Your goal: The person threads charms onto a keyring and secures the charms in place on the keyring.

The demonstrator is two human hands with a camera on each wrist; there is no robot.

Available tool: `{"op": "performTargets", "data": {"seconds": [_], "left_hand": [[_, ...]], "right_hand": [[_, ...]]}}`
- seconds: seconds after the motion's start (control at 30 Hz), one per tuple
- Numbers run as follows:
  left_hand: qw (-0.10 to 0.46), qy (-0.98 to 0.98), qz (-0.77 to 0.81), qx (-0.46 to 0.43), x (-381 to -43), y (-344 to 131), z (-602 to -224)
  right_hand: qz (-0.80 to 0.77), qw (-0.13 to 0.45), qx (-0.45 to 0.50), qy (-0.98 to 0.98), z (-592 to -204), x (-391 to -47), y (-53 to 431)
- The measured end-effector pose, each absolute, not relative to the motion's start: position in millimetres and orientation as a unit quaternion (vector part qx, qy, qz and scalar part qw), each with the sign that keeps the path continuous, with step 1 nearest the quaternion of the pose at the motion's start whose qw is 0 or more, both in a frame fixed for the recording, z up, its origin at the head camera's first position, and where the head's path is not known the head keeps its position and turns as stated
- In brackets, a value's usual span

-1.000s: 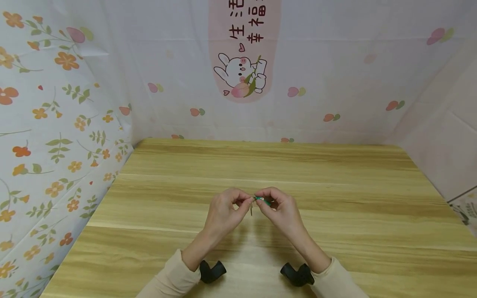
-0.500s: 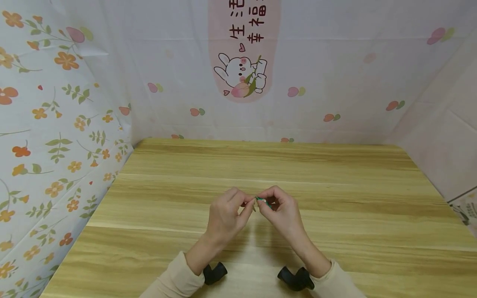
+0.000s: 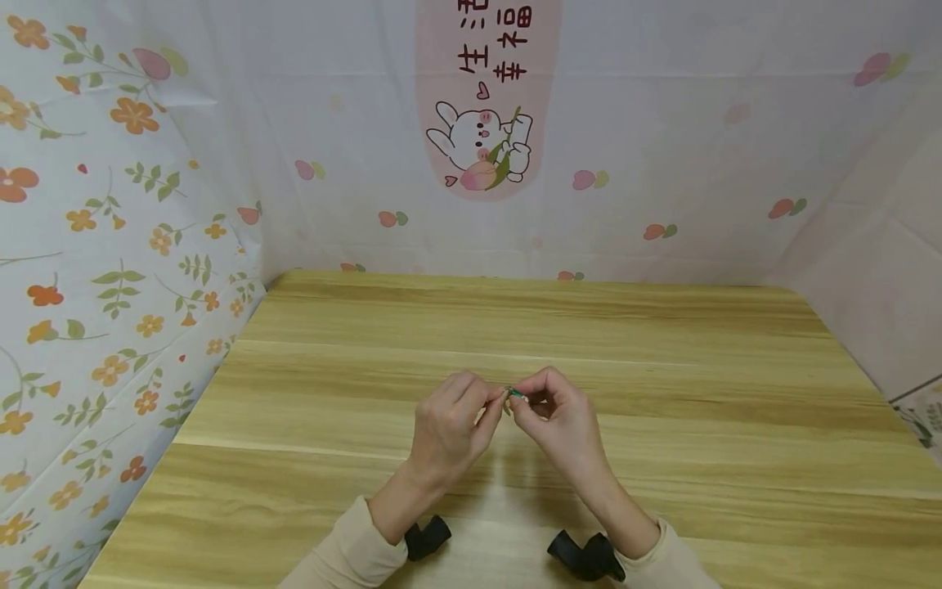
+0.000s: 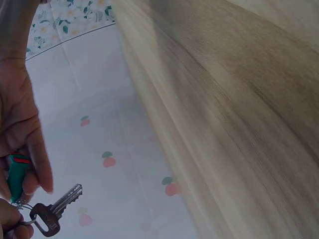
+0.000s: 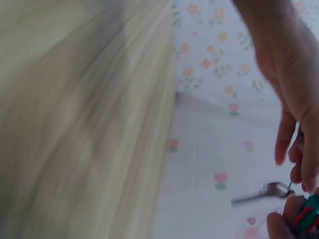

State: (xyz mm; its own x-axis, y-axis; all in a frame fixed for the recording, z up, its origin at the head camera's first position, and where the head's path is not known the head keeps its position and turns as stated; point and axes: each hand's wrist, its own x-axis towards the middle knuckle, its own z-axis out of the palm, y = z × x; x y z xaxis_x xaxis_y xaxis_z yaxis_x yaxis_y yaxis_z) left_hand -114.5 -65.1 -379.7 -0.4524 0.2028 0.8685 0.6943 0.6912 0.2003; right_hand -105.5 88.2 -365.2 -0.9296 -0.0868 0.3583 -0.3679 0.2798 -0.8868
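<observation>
Above the middle of the table, my left hand (image 3: 447, 421) and right hand (image 3: 565, 421) meet at the fingertips. In the left wrist view, a metal key (image 4: 49, 215) with a dark head and a toothed blade hangs on a split ring (image 4: 32, 219), which my left fingertips (image 4: 9, 215) pinch. A green charm with a red band (image 4: 17, 180) is linked to the ring; my right fingers and thumb hold it. The right wrist view shows the same key (image 5: 271, 189) blurred, sticking out from the left hand. Fingers cover part of the ring and charm.
The wood-grain table (image 3: 353, 327) stretches out around both hands. Black wrist devices (image 3: 428, 537) hang under the forearms close to its surface. A patterned cloth (image 3: 353, 123) stands behind the table, with more flowered cloth (image 3: 147, 286) along the left side.
My left hand has shifted slightly right, closer to the right fingertips. The key swings to a new angle and shows less in the head view. The right hand keeps holding the charm.
</observation>
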Motion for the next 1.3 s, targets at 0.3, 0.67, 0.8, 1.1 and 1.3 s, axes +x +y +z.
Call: {"op": "performTargets", "data": {"seconds": [0.3, 0.67, 0.8, 1.1, 1.3], "left_hand": [[0.445, -0.811, -0.256, -0.281, -119, -66, -381], [0.442, -0.819, -0.225, -0.289, -122, -65, -381], [0.444, -0.821, -0.215, -0.288, -124, -64, -383], [0.42, -0.839, -0.218, -0.269, -126, -64, -387], [0.387, -0.854, -0.233, -0.259, -125, -63, -386]], "right_hand": [[0.527, 0.129, 0.15, -0.827, -359, -111, 89], [0.42, 0.136, 0.178, -0.879, -354, -119, 90], [0.386, 0.159, 0.194, -0.888, -356, -120, 88], [0.364, 0.115, 0.199, -0.903, -353, -124, 87], [0.361, 0.117, 0.191, -0.905, -357, -126, 90]]}}
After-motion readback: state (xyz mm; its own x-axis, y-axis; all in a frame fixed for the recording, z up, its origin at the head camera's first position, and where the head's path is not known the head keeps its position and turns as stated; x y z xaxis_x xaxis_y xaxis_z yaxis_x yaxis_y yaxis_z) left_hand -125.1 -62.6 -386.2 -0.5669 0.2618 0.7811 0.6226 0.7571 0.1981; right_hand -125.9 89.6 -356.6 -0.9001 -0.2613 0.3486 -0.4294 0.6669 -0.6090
